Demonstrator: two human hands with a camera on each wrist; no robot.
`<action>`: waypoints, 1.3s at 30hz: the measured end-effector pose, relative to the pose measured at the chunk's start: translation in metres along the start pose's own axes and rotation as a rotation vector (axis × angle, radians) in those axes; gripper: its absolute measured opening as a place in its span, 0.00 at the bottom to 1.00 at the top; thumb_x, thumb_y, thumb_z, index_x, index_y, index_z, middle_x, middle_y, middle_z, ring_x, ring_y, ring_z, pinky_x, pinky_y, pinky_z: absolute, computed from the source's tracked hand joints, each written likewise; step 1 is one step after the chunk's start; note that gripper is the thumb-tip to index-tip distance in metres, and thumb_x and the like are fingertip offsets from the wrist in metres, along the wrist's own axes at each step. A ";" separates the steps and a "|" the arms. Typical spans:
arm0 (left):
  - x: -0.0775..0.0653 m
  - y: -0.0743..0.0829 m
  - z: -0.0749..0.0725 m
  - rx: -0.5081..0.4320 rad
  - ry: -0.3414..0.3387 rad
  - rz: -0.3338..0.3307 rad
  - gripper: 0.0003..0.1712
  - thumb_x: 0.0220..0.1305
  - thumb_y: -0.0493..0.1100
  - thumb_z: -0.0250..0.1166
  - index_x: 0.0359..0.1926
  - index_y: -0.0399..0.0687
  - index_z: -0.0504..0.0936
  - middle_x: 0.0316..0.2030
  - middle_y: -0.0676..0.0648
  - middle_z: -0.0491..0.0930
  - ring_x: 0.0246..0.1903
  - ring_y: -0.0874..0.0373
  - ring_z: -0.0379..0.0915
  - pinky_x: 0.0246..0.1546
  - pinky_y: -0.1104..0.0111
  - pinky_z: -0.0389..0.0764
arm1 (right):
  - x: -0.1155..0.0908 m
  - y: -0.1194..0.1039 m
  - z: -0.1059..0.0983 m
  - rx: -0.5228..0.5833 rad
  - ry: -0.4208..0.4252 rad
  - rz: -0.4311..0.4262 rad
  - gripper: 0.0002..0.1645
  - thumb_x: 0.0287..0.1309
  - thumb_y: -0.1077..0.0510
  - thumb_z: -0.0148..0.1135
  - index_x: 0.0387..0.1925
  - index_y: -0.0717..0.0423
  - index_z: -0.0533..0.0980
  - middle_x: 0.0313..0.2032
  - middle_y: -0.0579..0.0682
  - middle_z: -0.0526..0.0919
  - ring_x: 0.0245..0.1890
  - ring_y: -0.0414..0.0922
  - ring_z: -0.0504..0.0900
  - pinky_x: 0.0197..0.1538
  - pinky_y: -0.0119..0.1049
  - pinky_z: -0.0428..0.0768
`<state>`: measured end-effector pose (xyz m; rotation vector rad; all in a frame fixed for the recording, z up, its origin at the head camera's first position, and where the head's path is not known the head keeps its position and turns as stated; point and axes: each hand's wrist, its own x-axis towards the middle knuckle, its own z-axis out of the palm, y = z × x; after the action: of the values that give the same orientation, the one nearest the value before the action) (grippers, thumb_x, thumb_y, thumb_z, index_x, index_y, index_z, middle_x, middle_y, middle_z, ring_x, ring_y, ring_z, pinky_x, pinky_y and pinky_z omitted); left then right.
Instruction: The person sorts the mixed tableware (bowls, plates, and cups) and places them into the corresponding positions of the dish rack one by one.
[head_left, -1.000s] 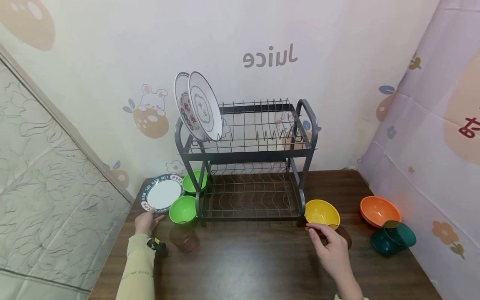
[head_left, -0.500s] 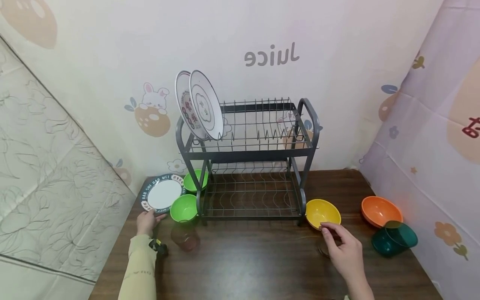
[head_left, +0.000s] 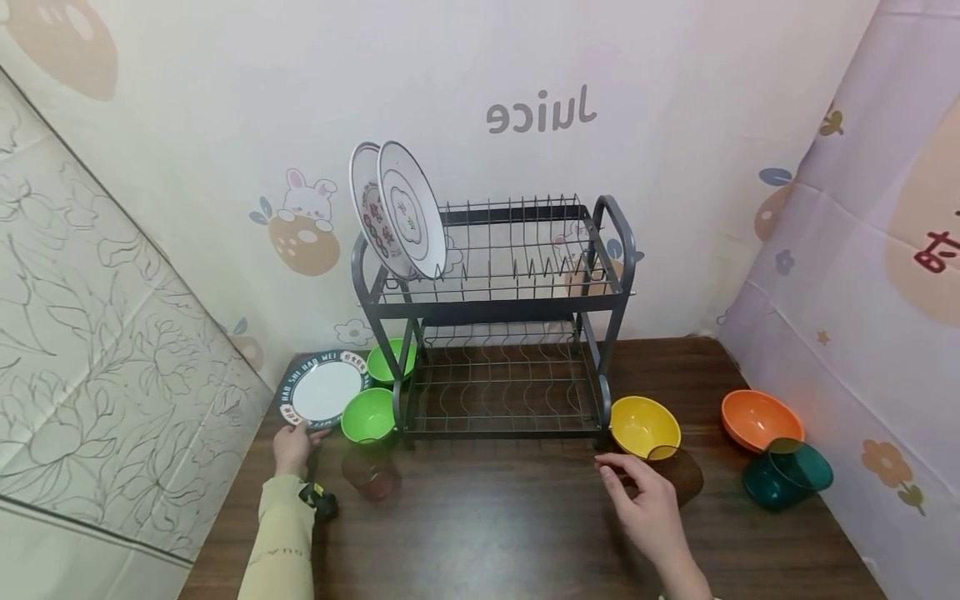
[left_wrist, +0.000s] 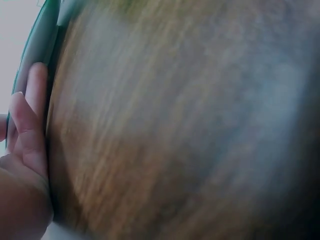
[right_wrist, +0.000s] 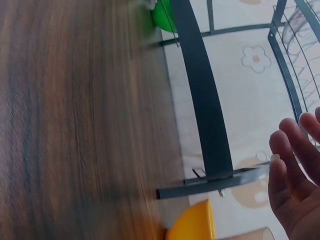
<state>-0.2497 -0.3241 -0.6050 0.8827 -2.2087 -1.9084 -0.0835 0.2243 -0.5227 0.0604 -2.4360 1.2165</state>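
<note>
At the far left of the table, my left hand (head_left: pixel 294 450) pinches the near rim of a white plate (head_left: pixel 326 392) with a dark lettered border. In the left wrist view its fingers (left_wrist: pixel 31 130) lie against the plate's underside (left_wrist: pixel 42 42), with a bit of thumb beyond the rim. My right hand (head_left: pixel 647 507) hovers in front of the yellow bowl (head_left: pixel 642 425), fingers loosely bent and holding nothing. A brown see-through cup (head_left: pixel 684 479) is partly hidden behind it. The right wrist view shows the right fingers (right_wrist: pixel 295 160) apart from the rack.
A black two-tier dish rack (head_left: pixel 517 312) stands mid-table, two patterned plates (head_left: pixel 414 212) upright at its upper left. Two green bowls (head_left: pixel 367 417) and a reddish cup (head_left: pixel 372 477) sit left of it. An orange bowl (head_left: pixel 761 421) and a teal cup (head_left: pixel 786 477) are at right.
My right hand shifted right across the brown cup, then came back left, uncovering more of it. My left hand stays at the plate's rim, and the plate lies about where it was.
</note>
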 end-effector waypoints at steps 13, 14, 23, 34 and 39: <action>-0.012 -0.005 -0.003 -0.114 0.059 0.089 0.21 0.79 0.44 0.46 0.56 0.27 0.66 0.46 0.38 0.74 0.28 0.69 0.79 0.33 0.75 0.80 | -0.012 -0.007 0.021 0.086 -0.079 -0.042 0.09 0.65 0.62 0.65 0.40 0.42 0.83 0.34 0.40 0.85 0.31 0.34 0.79 0.35 0.29 0.80; -0.013 -0.005 -0.004 -0.127 0.062 0.086 0.20 0.79 0.44 0.46 0.56 0.28 0.66 0.46 0.38 0.74 0.28 0.69 0.79 0.34 0.75 0.80 | -0.013 -0.007 0.023 0.091 -0.088 -0.027 0.10 0.65 0.62 0.65 0.40 0.42 0.83 0.34 0.39 0.84 0.30 0.34 0.79 0.35 0.30 0.80; -0.017 -0.001 -0.013 -0.128 0.111 0.082 0.20 0.79 0.47 0.47 0.55 0.32 0.67 0.38 0.47 0.76 0.28 0.68 0.77 0.32 0.75 0.79 | -0.021 -0.010 0.036 0.115 -0.160 0.048 0.12 0.63 0.63 0.66 0.38 0.40 0.83 0.33 0.40 0.84 0.30 0.34 0.78 0.33 0.32 0.80; -0.023 0.028 -0.027 -0.144 0.148 0.120 0.13 0.78 0.48 0.48 0.48 0.42 0.69 0.31 0.55 0.77 0.27 0.68 0.77 0.31 0.76 0.78 | -0.020 -0.013 0.037 0.112 -0.173 0.041 0.13 0.63 0.62 0.67 0.38 0.36 0.83 0.32 0.36 0.83 0.30 0.34 0.78 0.32 0.32 0.79; -0.037 0.044 -0.033 -0.176 0.144 0.145 0.10 0.78 0.47 0.49 0.46 0.43 0.69 0.27 0.58 0.79 0.25 0.69 0.78 0.32 0.76 0.79 | -0.017 -0.013 0.032 0.106 -0.153 0.012 0.12 0.63 0.62 0.66 0.38 0.39 0.83 0.32 0.37 0.83 0.30 0.34 0.78 0.33 0.32 0.79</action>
<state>-0.2212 -0.3331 -0.5465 0.7824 -1.9332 -1.8747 -0.0758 0.1894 -0.5367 0.1756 -2.5014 1.3931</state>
